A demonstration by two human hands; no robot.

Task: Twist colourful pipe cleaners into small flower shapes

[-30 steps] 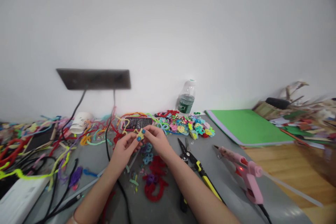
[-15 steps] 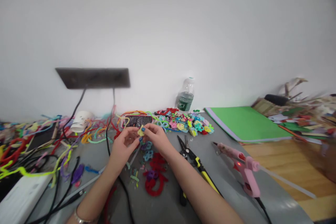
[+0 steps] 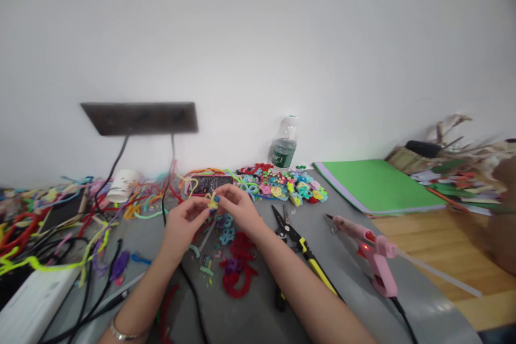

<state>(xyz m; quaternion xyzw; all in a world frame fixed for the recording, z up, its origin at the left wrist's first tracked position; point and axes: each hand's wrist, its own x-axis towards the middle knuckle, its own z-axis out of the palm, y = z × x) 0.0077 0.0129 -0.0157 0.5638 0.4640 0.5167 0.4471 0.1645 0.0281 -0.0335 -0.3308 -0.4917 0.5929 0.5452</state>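
- Across the foreground: smooth grey tabletop;
- At right: flat green sheet;
- Nearer: pink plastic glue gun, translucent rod protruding;
- Left of it: black pliers, yellow-striped handles;
- At centre: left hand and right hand; thumb and fingers of each pinching the yellow piece;
- Between both hands, above the tabletop: said piece, small, fuzzy-textured.
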